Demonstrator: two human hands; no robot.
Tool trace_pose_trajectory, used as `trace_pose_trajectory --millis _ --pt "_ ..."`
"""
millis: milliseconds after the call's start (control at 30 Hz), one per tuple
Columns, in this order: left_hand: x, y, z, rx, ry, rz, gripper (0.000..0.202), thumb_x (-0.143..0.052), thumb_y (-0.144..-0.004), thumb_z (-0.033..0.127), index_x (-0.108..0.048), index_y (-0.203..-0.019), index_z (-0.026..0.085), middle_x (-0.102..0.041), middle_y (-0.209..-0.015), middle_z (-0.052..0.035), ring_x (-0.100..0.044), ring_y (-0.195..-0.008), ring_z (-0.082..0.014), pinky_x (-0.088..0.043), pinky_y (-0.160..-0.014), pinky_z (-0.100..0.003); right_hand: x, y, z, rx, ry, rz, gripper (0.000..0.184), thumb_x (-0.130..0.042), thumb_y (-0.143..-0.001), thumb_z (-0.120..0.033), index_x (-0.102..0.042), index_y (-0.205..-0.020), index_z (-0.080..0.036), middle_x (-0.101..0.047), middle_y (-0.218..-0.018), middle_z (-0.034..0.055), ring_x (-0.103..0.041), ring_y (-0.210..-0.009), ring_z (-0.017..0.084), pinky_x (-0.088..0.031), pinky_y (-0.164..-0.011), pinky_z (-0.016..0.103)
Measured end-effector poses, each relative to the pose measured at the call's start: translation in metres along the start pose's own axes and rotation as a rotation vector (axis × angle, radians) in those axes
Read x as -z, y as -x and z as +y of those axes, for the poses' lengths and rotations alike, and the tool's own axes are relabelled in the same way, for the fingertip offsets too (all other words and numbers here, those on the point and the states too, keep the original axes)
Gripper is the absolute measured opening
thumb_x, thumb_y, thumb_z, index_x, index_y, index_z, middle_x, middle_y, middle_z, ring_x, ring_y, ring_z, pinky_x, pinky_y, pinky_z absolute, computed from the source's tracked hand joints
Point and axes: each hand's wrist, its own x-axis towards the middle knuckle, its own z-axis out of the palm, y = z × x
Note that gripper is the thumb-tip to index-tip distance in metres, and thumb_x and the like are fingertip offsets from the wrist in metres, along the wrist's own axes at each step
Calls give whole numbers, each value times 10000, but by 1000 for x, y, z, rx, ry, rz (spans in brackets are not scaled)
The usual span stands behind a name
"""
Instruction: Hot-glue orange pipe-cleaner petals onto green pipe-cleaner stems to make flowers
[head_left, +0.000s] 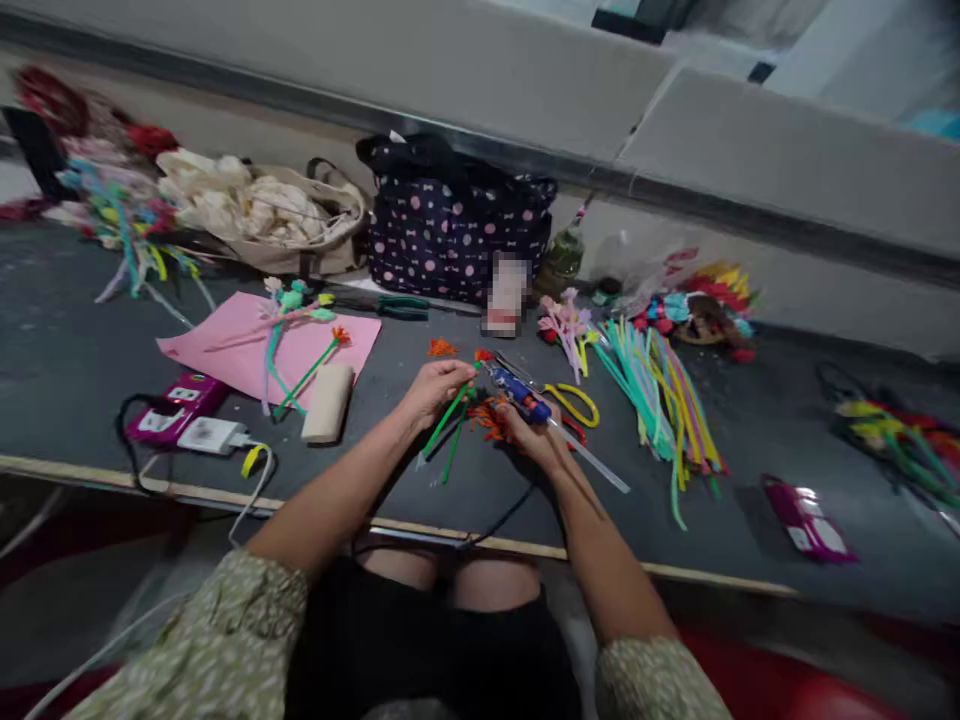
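Containers first. Polka-dot bag [457, 235] at far centre of the desk [67, 370], top open, contents dark and unreadable. Beige cloth bag [300, 235] to its left, stuffed with crumpled pale fabric [240, 205]. Small greenish jar [561, 258] right of the polka-dot bag; contents not clear.

Hard to make out: a blurred patch [506, 293] covers something standing in front of the polka-dot bag. Far left pile of coloured craft pieces [112, 205] is smeared by the lens. Right edge cuts off another bunch of flowers [904, 440]. Orange scraps [487, 415] lie partly hidden under the hands.

Left hand [435, 385] is closed in a pinch on a green stem [446, 420] just below its orange flower head [484, 355]. The stem's long axis runs diagonally: head points far and right, tail points near and left, ending over the desk at centre. A second green stem [454, 455] lies beside it, more upright in frame.

Right hand [536, 435] is wrapped around a blue glue gun [521, 395], nozzle aimed far-left at the flower head; clear glue stick [596, 462] trails out near-right. A black cord [502, 515] drops over the near desk edge.

Nearby: yellow scissors [574, 403] just right of the gun, loose pipe cleaners [664, 395] fanned further right, pink sheet [247, 345] with finished flowers [296, 310] to the left, power strip [176, 410] near left.
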Motion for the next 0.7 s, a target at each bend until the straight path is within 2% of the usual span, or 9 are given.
trace_pose_trajectory --millis 300,400,533,700 --pt "4 -4 1 -28 10 36 324 -881 -587 345 -713 -769 135 -609 -580 17 -518 -479 -63 -475 -521 -197 3 -3 -3 45 103 -7 296 -656 -813 -534 -654 -844 -239 -659 -693 3 -611 -642 196 -459 -591 290" --pt "3 -3 4 -30 33 56 341 -890 -569 349 -707 -760 134 -624 -605 9 -549 -512 -74 -481 -524 -198 9 -6 -1 47 133 108 303 -633 -819 -535 -615 -821 -232 -641 -710 -1 -590 -655 189 -457 -635 297" --pt "2 -3 5 -22 56 61 357 -902 -542 336 -706 -759 131 -644 -642 -1 -578 -556 -86 -482 -521 -198 19 -12 10 -58 148 247 288 -625 -803 -509 -594 -834 -224 -625 -721 4 -578 -655 190 -445 -630 300" --pt "6 -6 3 -20 64 57 348 -895 -552 320 -711 -780 134 -668 -698 -5 -599 -601 -95 -485 -518 -201 24 -17 18 -64 231 151 194 -602 -779 -413 -584 -847 -233 -632 -753 9 -587 -681 195 -430 -645 300"
